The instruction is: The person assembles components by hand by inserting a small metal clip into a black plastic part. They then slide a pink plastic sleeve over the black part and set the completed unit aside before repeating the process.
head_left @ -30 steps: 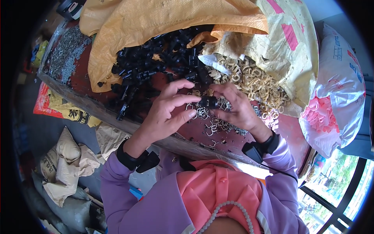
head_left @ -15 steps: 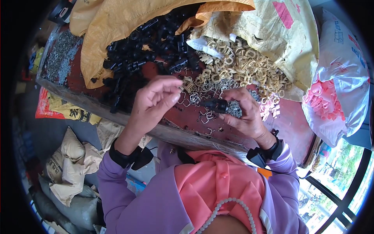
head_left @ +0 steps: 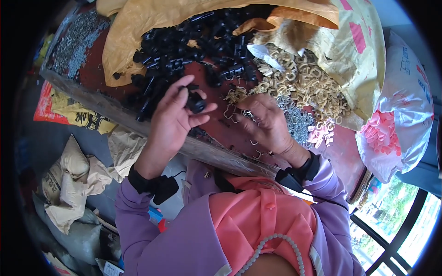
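Observation:
My left hand (head_left: 166,120) holds a short black plastic fitting (head_left: 197,102) between thumb and fingers, above the front part of the red tabletop. To its right, my right hand (head_left: 270,125) is low over scattered bent wire clips (head_left: 230,112), thumb and fingers curled toward each other. Something thin and shiny shows between those fingertips, too small to make out. Behind my hands lies a heap of black plastic fittings (head_left: 177,64). Cream plastic clips (head_left: 306,76) are piled at the right, with small metal pieces (head_left: 297,117) in front of them.
An orange woven sack (head_left: 117,55) and a yellowish sack (head_left: 357,76) border the heaps. Grey metal pieces (head_left: 80,43) cover the table's far left. A white bag of pink parts (head_left: 384,131) stands at the right. Paper sacks (head_left: 76,177) lie on the floor at left.
The black fitting has passed from my right hand to my left. My right hand has moved slightly left, over the wire clips. The view has shifted a little.

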The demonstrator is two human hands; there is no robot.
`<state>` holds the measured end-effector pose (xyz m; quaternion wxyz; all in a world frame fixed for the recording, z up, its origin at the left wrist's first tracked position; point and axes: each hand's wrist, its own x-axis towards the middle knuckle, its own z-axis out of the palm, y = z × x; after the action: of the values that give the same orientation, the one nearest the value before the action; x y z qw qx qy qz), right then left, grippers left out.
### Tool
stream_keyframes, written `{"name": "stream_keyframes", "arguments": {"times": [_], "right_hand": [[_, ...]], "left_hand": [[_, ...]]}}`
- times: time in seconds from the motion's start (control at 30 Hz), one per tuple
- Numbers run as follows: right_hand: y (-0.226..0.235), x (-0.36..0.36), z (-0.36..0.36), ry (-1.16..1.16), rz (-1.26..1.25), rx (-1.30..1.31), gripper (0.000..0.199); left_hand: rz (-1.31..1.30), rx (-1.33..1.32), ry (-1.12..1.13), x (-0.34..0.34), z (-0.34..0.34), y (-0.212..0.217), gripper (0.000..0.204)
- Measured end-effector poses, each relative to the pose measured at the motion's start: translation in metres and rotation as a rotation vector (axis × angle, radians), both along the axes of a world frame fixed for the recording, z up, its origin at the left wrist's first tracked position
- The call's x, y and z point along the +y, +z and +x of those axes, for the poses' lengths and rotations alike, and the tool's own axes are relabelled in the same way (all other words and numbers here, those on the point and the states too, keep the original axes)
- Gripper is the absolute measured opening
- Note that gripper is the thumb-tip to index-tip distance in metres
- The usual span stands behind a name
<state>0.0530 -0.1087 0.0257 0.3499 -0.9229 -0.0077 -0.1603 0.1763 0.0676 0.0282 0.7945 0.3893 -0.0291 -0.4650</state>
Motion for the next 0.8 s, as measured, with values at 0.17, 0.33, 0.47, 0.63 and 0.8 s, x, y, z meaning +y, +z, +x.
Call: {"name": "stream_keyframes", "arguments": {"times": [0.17, 0.33, 0.47, 0.63, 0.8], "right_hand": [[-0.005, -0.008, 0.011, -0.020, -0.281, 0.070, 0.017], [-0.007, -0.002, 0.038, 0.017, -0.376, 0.000, 0.019], [-0.012, 0.006, 0.050, -0.042, -0.453, 0.104, 0.019], [-0.022, 0.009, 0.055, -0.060, -0.498, 0.180, 0.019], [-0.027, 0.009, 0.057, -0.037, -0.474, 0.206, 0.018]], "left_hand": [[0.038, -0.042, 0.058, 0.020, 0.012, -0.011, 0.038], [0.078, -0.028, 0.084, 0.019, 0.012, -0.016, 0.034], [0.063, -0.001, 0.066, 0.018, 0.015, -0.017, 0.031], [0.070, 0.008, 0.061, 0.017, 0.018, -0.020, 0.033], [0.034, 0.060, -0.004, 0.020, 0.021, -0.020, 0.035]]}}
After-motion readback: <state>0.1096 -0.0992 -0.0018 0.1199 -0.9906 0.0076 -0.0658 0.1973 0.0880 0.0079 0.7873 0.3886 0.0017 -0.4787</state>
